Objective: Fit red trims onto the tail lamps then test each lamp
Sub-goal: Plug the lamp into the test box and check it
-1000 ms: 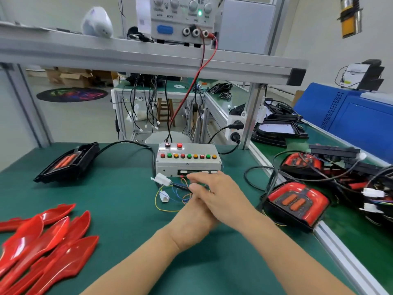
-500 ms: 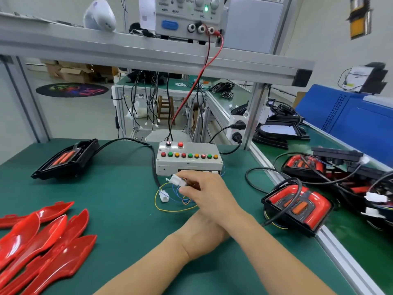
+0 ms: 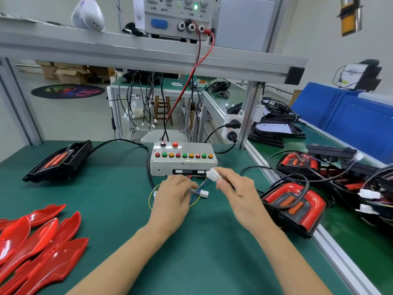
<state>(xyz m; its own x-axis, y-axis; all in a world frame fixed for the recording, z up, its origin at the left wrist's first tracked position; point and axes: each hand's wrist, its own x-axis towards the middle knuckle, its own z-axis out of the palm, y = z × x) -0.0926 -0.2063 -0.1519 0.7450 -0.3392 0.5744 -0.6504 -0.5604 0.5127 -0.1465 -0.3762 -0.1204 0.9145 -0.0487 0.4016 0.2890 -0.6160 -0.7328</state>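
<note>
Two hands, stacked a second ago in front of the test box [image 3: 184, 160], now parted. Right hand [image 3: 236, 193] lifted off to the right, pinching a white connector [image 3: 213, 174] between thumb and fingertips, just before the box's front slot. Left hand [image 3: 173, 196] down on the mat, fingers curled onto the loose coloured wires beside a second white plug [image 3: 204, 193]; exact grip hard to tell. Probably an unplugging, or a plug readied for mating: testing under way, no trim being fitted. Red trims [image 3: 40, 248] heaped untouched at lower left; one tail lamp [image 3: 294, 206] near the right hand, another lamp [image 3: 58, 161] far left, cabled to the box.
</note>
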